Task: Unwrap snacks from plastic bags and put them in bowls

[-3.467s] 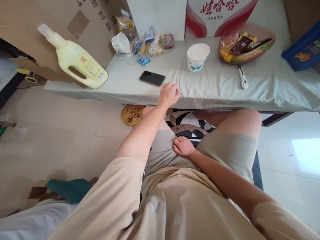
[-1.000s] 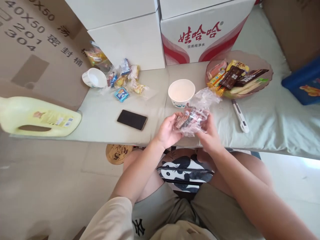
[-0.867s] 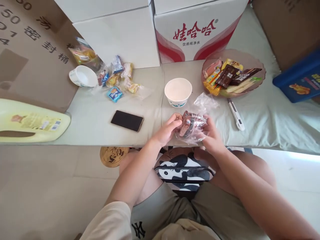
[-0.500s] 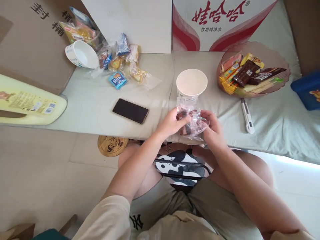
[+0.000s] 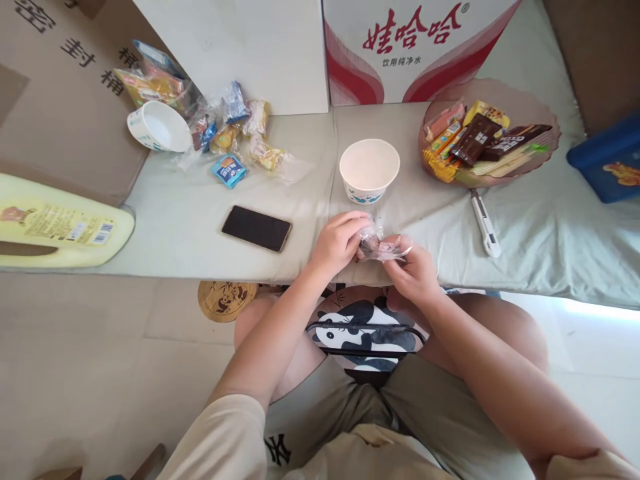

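Observation:
Between my two hands, over the front edge of the covered table, is a clear plastic snack wrapper (image 5: 376,245) with something reddish brown inside. My left hand (image 5: 341,241) is closed on its left side, fingers curled over the top. The right side is pinched by my right hand (image 5: 413,267), thumb and fingers together. Just behind them stands a white paper bowl (image 5: 369,172) with a blue print, upright; I see nothing in it. What exactly the wrapper contains is partly hidden by fingers and creased film.
A phone (image 5: 257,228) lies at left, near wrapped snacks (image 5: 230,171) and a tilted paper bowl (image 5: 167,130). To the right are a pink glass bowl (image 5: 543,157) of snacks and a utility knife (image 5: 485,225). A yellow bottle (image 5: 113,233) and boxes (image 5: 280,60) border the table.
My hands have tilted the wrapper flatter and lowered it away from the paper bowl, whose front now shows. My left fingers have curled over the film. The view has shifted slightly.

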Demonstrator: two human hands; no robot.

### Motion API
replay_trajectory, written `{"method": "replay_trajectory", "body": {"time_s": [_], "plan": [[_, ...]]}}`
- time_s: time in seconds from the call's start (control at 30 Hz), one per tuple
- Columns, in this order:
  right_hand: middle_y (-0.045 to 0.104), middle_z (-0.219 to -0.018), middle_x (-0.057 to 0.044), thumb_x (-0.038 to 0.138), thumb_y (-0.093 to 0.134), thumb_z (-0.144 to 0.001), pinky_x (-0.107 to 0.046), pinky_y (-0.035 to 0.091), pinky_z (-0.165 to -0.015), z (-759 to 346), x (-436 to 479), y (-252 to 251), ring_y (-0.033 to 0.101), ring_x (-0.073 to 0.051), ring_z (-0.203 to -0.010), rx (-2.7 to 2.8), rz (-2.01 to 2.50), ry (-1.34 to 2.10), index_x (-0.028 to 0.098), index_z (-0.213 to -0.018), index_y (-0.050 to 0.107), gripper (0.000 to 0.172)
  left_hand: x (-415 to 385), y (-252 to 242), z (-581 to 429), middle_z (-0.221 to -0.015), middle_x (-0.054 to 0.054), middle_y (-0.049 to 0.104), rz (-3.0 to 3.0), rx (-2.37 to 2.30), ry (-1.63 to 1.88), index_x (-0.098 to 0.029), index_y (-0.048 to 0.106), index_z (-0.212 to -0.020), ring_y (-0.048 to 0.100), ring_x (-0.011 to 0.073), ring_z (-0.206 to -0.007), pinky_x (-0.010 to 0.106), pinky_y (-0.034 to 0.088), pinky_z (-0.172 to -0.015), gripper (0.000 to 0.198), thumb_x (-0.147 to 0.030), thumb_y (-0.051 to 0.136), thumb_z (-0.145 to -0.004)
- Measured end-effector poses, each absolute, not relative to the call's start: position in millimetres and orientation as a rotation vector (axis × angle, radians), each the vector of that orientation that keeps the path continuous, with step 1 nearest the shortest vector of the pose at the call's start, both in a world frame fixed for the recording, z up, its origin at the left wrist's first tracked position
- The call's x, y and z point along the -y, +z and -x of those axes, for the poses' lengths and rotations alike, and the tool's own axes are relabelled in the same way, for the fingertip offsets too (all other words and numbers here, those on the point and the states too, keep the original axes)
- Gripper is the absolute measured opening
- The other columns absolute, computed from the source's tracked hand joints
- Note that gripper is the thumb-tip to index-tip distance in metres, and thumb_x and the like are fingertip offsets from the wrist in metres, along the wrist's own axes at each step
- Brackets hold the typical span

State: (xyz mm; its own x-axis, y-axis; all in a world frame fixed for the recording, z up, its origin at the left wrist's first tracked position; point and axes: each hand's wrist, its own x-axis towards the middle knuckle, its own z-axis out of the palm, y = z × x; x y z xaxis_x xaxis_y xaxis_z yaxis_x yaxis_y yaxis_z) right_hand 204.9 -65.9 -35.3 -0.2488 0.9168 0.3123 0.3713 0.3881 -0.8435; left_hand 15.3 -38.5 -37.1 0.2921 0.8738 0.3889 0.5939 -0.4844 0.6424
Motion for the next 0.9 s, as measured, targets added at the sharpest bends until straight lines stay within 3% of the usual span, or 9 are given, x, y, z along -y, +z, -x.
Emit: {"method": "replay_trajectory", "body": {"time_s": [0.13, 0.23, 0.33, 0.43, 0.57, 0.73, 0.9], "plan": [[0.064, -0.077, -0.001, 0.025, 0.054, -0.084, -0.031, 0.049, -0.071, -212, 62, -28, 0.06, -0.017, -0.073, 1.594, 1.318, 0.859, 0.022, -0.082, 0.057, 0.005, 38, -41, -25, -0.123, 0.011, 0.07, -2.269, -1.1, 0.92, -0.017, 0.067, -0.115, 0.063, 0.0241, -0.118, 0.042, 0.048, -0.106, 0.031, -0.032, 0.051, -0.093], [0.062, -0.083, -0.003, 0.025, 0.054, -0.079, -0.03, 0.048, -0.071, -215, 55, -29, 0.058, -0.017, -0.077, 1.605, 1.353, 0.834, 0.022, -0.079, 0.057, 0.004, 40, -41, -34, -0.128, 0.013, 0.066, -2.304, -1.047, 0.837, -0.018, 0.064, -0.122, 0.059, 0.0293, -0.124, 0.046, 0.045, -0.11, 0.047, -0.045, 0.064, -0.084], [0.064, -0.093, -0.005, 0.021, 0.053, -0.074, -0.032, 0.049, -0.073, -218, 51, -33, 0.059, -0.019, -0.082, 1.681, 1.334, 0.861, 0.022, -0.083, 0.059, 0.01, 45, -39, -37, -0.135, 0.015, 0.056, -2.266, -1.283, 0.807, -0.018, 0.062, -0.126, 0.053, 0.032, -0.128, 0.048, 0.042, -0.111, 0.057, -0.05, 0.071, -0.079], [0.065, -0.091, -0.004, 0.02, 0.054, -0.073, -0.033, 0.049, -0.072, -221, 52, -35, 0.06, -0.019, -0.079, 1.723, 1.353, 0.911, 0.022, -0.092, 0.06, 0.02, 54, -35, -35, -0.127, 0.013, 0.054, -2.152, -1.5, 0.777, -0.021, 0.056, -0.13, 0.056, 0.0292, -0.121, 0.045, 0.047, -0.105, 0.066, -0.047, 0.078, -0.074], [0.066, -0.096, -0.003, 0.023, 0.06, -0.073, -0.032, 0.05, -0.072, -226, 56, -30, 0.061, -0.018, -0.078, 1.753, 1.276, 0.993, 0.023, -0.118, 0.055, 0.045, 66, -27, -31, -0.125, 0.01, 0.056, -2.105, -1.427, 0.753, -0.022, 0.057, -0.118, 0.059, 0.0245, -0.118, 0.04, 0.05, -0.1, 0.045, -0.034, 0.076, -0.079], [0.061, -0.086, -0.003, 0.033, 0.059, -0.084, -0.032, 0.05, -0.072, -224, 58, -29, 0.058, -0.017, -0.076, 1.849, 1.162, 1.038, 0.021, -0.102, 0.062, 0.022, 70, -24, -31, -0.127, 0.011, 0.059, -2.057, -1.218, 0.771, -0.021, 0.057, -0.103, 0.061, 0.0248, -0.118, 0.04, 0.051, -0.099, 0.034, -0.024, 0.074, -0.074], [0.061, -0.118, -0.01, 0.036, 0.072, -0.073, -0.036, 0.053, -0.08, -223, 56, -28, 0.06, -0.021, -0.096, 1.713, 1.241, 1.063, 0.023, -0.122, 0.056, 0.053, 68, -23, -33, -0.112, 0.009, 0.066, -1.945, -1.134, 0.926, -0.02, 0.052, -0.081, 0.065, 0.0215, -0.104, 0.04, 0.052, -0.094, 0.019, -0.029, 0.069, -0.078]]}}
